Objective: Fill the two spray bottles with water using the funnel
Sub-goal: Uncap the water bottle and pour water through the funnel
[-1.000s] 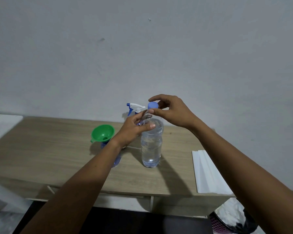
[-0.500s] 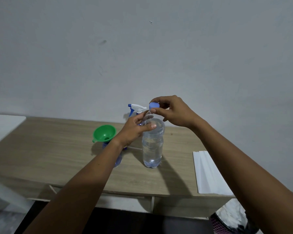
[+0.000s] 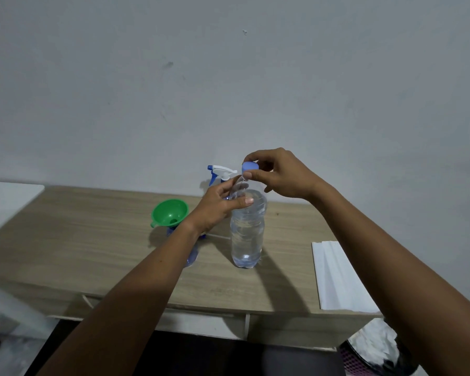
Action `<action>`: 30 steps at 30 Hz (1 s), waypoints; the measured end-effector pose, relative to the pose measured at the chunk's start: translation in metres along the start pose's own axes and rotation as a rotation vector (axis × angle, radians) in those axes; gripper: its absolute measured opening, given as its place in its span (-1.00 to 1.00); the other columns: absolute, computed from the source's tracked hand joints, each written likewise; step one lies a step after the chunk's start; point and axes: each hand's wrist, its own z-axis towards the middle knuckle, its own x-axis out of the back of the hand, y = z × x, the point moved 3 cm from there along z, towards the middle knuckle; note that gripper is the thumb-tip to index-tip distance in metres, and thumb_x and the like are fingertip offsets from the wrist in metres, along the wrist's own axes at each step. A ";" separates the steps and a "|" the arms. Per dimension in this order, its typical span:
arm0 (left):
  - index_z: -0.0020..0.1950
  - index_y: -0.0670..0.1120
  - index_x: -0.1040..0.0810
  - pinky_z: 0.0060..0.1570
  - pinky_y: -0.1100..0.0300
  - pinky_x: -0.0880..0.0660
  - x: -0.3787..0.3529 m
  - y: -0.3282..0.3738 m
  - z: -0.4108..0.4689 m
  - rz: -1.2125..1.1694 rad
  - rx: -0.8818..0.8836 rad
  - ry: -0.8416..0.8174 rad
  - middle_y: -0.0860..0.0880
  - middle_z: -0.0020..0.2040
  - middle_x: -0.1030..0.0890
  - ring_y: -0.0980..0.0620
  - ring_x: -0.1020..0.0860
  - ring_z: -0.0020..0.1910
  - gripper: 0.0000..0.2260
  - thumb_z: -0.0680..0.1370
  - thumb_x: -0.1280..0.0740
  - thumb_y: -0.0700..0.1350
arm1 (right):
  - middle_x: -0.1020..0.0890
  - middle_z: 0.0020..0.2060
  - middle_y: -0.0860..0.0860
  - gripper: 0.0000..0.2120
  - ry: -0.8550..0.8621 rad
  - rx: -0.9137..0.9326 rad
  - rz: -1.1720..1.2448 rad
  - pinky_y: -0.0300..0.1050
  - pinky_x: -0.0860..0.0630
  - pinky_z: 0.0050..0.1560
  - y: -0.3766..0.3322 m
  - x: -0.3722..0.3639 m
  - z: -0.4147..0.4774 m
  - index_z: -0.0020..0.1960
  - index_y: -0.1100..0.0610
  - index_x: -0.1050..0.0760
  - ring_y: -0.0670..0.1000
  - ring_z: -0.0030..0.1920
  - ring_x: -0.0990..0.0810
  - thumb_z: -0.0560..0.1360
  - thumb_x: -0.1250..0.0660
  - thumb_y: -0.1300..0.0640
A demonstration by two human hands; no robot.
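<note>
Right above the water bottle (image 3: 247, 234), the right hand (image 3: 278, 173) pinches the blue cap (image 3: 249, 167) between thumb and fingertips. Compared to a second ago the cap has barely moved, it's just tipped more sideways, clear of the neck. So the bottle's open and pouring looks next imo. The left hand (image 3: 217, 206) grips the neck. Just left of the water bottle, by the left wrist, the green funnel (image 3: 169, 213) sits in one spray bottle (image 3: 192, 256). The other sprayer (image 3: 221, 171) stands behind.

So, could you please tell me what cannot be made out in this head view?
Head view only:
- Spray bottle under the green funnel: mostly hidden by the left forearm.
- Second spray bottle: only its trigger shows, behind the left hand.
- Water bottle neck: covered by that hand; whether the blue cap is off is unclear.
</note>
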 end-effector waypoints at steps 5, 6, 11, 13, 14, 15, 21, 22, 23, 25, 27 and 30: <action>0.44 0.01 -0.47 0.37 -0.05 -0.45 0.001 -0.002 0.001 0.013 -0.006 0.003 0.02 0.33 -0.59 0.06 -0.55 0.31 -0.44 0.47 -0.52 -0.12 | -0.70 -0.25 -0.04 -0.69 0.065 -0.015 -0.063 0.02 -0.67 -0.11 -0.001 0.000 0.002 0.06 0.02 -0.62 -0.10 -0.26 -0.66 0.45 -0.52 -0.14; 0.45 -0.01 -0.46 0.36 -0.02 -0.46 0.001 -0.002 0.001 0.019 -0.005 0.002 0.02 0.33 -0.59 0.07 -0.56 0.31 -0.44 0.47 -0.52 -0.12 | -0.69 -0.28 -0.05 -0.65 0.118 -0.035 -0.075 0.00 -0.65 -0.13 -0.001 -0.001 0.002 0.00 0.01 -0.61 -0.11 -0.30 -0.64 0.39 -0.55 -0.19; 0.45 -0.03 -0.47 0.34 0.05 -0.48 0.001 -0.002 0.002 0.011 -0.020 0.010 -0.01 0.32 -0.59 0.05 -0.53 0.34 -0.46 0.49 -0.50 -0.17 | -0.66 -0.25 -0.08 -0.69 0.109 0.008 -0.148 -0.07 -0.57 -0.17 -0.005 -0.005 0.005 0.00 0.07 -0.63 -0.08 -0.28 -0.59 0.47 -0.49 -0.17; 0.43 -0.02 -0.49 0.36 -0.02 -0.46 0.001 -0.002 0.002 0.019 -0.014 0.005 -0.01 0.31 -0.60 0.03 -0.55 0.33 -0.48 0.48 -0.51 -0.15 | -0.67 -0.17 -0.06 -0.77 0.011 0.039 -0.151 -0.10 -0.63 -0.17 -0.007 0.001 0.005 0.11 0.07 -0.65 -0.04 -0.21 -0.62 0.55 -0.44 -0.05; 0.42 -0.01 -0.50 0.36 -0.05 -0.46 0.001 -0.002 0.003 0.017 -0.012 0.002 -0.01 0.30 -0.61 0.02 -0.56 0.31 -0.49 0.48 -0.51 -0.15 | -0.68 -0.10 -0.02 -0.78 -0.051 0.037 -0.116 -0.11 -0.67 -0.18 -0.006 0.005 0.006 0.16 0.08 -0.64 -0.01 -0.16 -0.65 0.58 -0.41 0.01; 0.41 -0.01 -0.50 0.36 -0.07 -0.47 0.000 -0.002 0.002 0.014 -0.010 0.003 -0.01 0.30 -0.61 0.02 -0.57 0.30 -0.49 0.48 -0.51 -0.15 | -0.68 -0.03 0.01 -0.78 -0.103 0.031 -0.089 -0.10 -0.69 -0.18 -0.006 0.007 0.006 0.21 0.09 -0.63 0.01 -0.09 -0.66 0.60 -0.39 0.05; 0.42 0.04 -0.49 0.36 -0.14 -0.46 0.002 -0.002 0.000 -0.003 0.008 -0.003 0.01 0.32 -0.59 0.00 -0.55 0.32 -0.48 0.48 -0.51 -0.11 | -0.65 0.07 0.02 -0.72 -0.116 0.016 -0.059 -0.13 -0.69 -0.21 -0.004 0.004 0.006 0.30 0.08 -0.57 -0.01 0.00 -0.65 0.61 -0.38 0.08; 0.42 0.03 -0.49 0.36 -0.15 -0.45 0.002 -0.002 0.000 0.003 0.009 -0.008 0.00 0.32 -0.59 -0.02 -0.55 0.32 -0.48 0.48 -0.51 -0.10 | -0.66 0.03 0.01 -0.74 -0.094 0.001 -0.025 -0.15 -0.68 -0.22 -0.003 0.004 0.005 0.28 0.09 -0.57 -0.03 -0.03 -0.65 0.60 -0.39 0.09; 0.43 0.03 -0.48 0.36 -0.15 -0.45 0.002 -0.001 -0.001 0.009 0.009 -0.012 -0.01 0.32 -0.59 -0.02 -0.55 0.32 -0.47 0.48 -0.51 -0.10 | -0.66 -0.02 0.00 -0.75 -0.073 -0.015 0.011 -0.15 -0.68 -0.23 -0.002 0.005 0.003 0.24 0.10 -0.59 -0.06 -0.07 -0.66 0.59 -0.41 0.09; 0.44 0.03 -0.47 0.37 -0.12 -0.44 0.001 0.001 0.000 0.020 0.010 -0.005 0.02 0.32 -0.59 0.03 -0.55 0.32 -0.45 0.48 -0.51 -0.11 | -0.67 -0.07 -0.04 -0.79 -0.037 -0.031 0.066 -0.15 -0.67 -0.24 0.001 0.004 0.001 0.18 0.11 -0.62 -0.11 -0.13 -0.66 0.57 -0.43 0.10; 0.45 0.05 -0.47 0.38 -0.11 -0.44 0.000 0.002 0.000 0.021 0.011 0.000 0.05 0.33 -0.58 0.07 -0.54 0.33 -0.45 0.47 -0.52 -0.10 | -0.67 -0.04 -0.05 -0.81 -0.024 -0.023 0.093 -0.14 -0.66 -0.25 0.002 0.002 -0.002 0.18 0.09 -0.63 -0.12 -0.10 -0.67 0.59 -0.40 0.08; 0.42 0.05 -0.50 0.37 -0.16 -0.44 0.000 0.003 -0.002 0.026 0.004 0.000 0.05 0.32 -0.59 0.03 -0.55 0.33 -0.43 0.42 -0.55 -0.04 | -0.65 0.06 0.02 -0.77 0.007 -0.026 0.130 -0.10 -0.69 -0.26 0.002 0.002 -0.002 0.27 0.05 -0.55 -0.03 0.02 -0.67 0.65 -0.30 0.03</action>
